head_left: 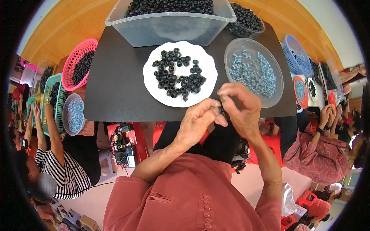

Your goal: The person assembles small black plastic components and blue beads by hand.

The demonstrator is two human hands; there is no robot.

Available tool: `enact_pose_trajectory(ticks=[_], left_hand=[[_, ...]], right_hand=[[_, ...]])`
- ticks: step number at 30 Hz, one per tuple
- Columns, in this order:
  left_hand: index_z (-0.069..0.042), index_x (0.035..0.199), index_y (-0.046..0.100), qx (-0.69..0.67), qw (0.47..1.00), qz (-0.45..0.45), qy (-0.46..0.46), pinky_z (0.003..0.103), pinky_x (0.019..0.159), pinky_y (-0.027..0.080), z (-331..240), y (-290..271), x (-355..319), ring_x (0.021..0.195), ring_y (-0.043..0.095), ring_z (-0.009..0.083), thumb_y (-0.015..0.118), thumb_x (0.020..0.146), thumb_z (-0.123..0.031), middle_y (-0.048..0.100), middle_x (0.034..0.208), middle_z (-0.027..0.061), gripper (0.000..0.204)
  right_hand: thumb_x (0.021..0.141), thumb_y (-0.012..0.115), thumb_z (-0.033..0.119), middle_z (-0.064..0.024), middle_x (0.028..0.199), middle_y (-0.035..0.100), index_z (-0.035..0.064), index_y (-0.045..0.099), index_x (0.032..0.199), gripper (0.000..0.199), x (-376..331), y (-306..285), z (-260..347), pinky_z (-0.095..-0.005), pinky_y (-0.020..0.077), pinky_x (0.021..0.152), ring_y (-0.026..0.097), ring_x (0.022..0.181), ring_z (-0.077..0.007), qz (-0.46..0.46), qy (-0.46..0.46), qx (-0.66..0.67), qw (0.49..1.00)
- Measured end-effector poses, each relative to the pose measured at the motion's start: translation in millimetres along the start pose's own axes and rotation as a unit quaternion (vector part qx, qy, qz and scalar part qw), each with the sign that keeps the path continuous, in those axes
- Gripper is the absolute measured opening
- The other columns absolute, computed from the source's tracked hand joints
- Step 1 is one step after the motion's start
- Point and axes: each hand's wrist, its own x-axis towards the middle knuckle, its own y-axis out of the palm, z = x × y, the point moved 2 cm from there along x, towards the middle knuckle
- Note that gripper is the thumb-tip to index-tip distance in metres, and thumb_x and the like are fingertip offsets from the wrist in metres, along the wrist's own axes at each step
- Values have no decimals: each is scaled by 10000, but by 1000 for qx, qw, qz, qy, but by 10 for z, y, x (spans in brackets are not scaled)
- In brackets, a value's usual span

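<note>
The left hand [197, 120] pinches a small black piece [220, 110] above the table's [115, 77] near edge; whether the right hand [245, 109], fingers curled alongside, grips anything cannot be told. Beyond lies a white plate [209, 65] of black pieces [166, 82].

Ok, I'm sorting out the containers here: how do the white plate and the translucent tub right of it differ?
The white plate has a wavy rim; the translucent tub has a smooth one. The plate holds black pieces, the tub small blue ones. Both rest on the dark table.
</note>
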Motion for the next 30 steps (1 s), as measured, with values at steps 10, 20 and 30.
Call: enact_pose_trajectory(ticks=[10, 20, 30], left_hand=[[42, 993, 525, 57, 998, 30, -2, 259, 732, 508, -68, -11, 61, 767, 634, 132, 449, 953, -71, 625, 814, 76, 142], [49, 1047, 528, 55, 996, 64, -19, 289, 818, 473, -78, -59, 55, 813, 613, 157, 439, 955, -76, 640, 833, 113, 178], [15, 1075, 538, -57, 998, 28, 1, 275, 810, 456, 28, -71, 47, 850, 596, 134, 453, 960, -102, 663, 786, 95, 184]], right_hand=[[716, 629, -7, -100, 873, 658, 27, 653, 892, 181, 861, 311, -251, -350, 479, 728, 603, 828, -256, 221, -113, -215, 944], [717, 642, 58, -89, 783, 623, 45, 654, 839, 123, 919, 359, -287, -354, 458, 669, 610, 709, -248, 216, -98, -240, 941], [795, 601, -53, -31, 960, 634, -13, 687, 907, 147, 378, -66, -174, -209, 483, 739, 605, 849, -80, 68, 144, 157, 975]])
